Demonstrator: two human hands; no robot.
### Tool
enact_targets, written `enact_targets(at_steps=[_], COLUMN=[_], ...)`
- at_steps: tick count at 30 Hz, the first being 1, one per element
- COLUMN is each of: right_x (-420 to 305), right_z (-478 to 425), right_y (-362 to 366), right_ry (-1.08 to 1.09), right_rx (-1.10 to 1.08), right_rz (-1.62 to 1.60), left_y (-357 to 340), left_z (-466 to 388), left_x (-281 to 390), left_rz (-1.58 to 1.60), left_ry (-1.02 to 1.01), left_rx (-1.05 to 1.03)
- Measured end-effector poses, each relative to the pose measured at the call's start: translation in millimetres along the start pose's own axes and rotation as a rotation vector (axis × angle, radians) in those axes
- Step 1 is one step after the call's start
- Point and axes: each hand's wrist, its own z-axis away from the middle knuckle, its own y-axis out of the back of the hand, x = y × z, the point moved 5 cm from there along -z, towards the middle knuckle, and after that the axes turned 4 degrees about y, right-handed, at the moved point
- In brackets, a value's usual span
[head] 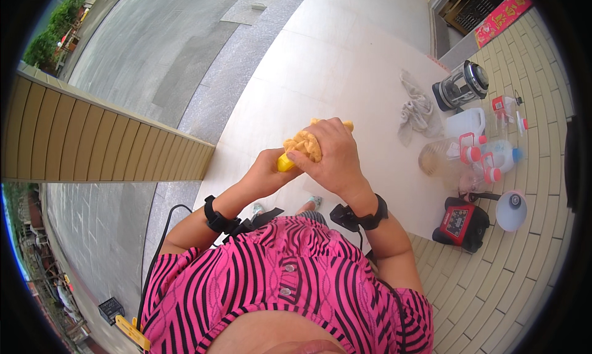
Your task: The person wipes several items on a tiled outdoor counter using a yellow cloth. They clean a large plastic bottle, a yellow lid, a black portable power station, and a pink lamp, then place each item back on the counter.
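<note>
Both of my hands are raised together in front of my body. My left hand (273, 171) is closed around a yellow object (285, 162), whose smooth end shows below the cloth; what it is I cannot tell. Over and around it my right hand (335, 157) presses a bunched orange-yellow cloth (303, 143). A bit of the cloth also sticks out beyond my right knuckles. My right thumb lies across the front of the cloth. The fingers of my left hand are mostly hidden behind the cloth and the right hand.
On the pale tiled floor (314, 62), by the brick wall (508, 261) at right, stand a lantern-like appliance (460, 85), several plastic jugs (465, 122) and a red-and-black device (460, 220) with a lamp (511, 210). A grey rag (416, 111) lies nearby. A tiled pillar (106, 136) rises at left.
</note>
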Motion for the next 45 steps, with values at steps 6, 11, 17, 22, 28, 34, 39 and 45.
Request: enact_targets(at_steps=[6, 11, 17, 22, 28, 34, 39, 45], right_x=[-4.2, 22.6, -33.7, -104.2, -93.2, -95.1, -134.0, -157.6], right_z=[-10.6, -6.0, -39.6, -43.4, -63.1, -71.4, -83.9, -76.0], right_y=[-33.4, -76.8, -104.4, -125.6, -155.4, -194.6, -199.7, -197.8], right_ry=[-0.093, -0.589, 0.03, 0.563, 0.041, -0.06, 0.233, 0.409], right_rx=[0.009, -0.146, -0.315, -0.435, -0.803, -0.891, -1.06, -1.199], right_rz=[-0.336, -1.173, -0.798, -0.426, -0.999, -1.284, -1.168, -0.984], left_y=[24.3, 55.4, 65.4, 65.2, 77.7, 68.9, 64.3, 54.2], left_z=[38.2, 76.2, 98.8, 112.7, 169.1, 200.3, 228.4, 217.1], left_x=[-8.1, -2.0, -41.4, -51.4, -24.9, -39.0, -37.9, -35.0], left_rz=[0.057, 0.266, 0.331, 0.252, 0.321, 0.605, 0.764, 0.376], left_ry=[0.025, -0.11, -0.026, 0.077, -0.077, -0.087, -0.08, 0.293], left_rx=[0.127, 0.248, 0.382, 0.5, 0.778, 0.98, 0.957, 1.028])
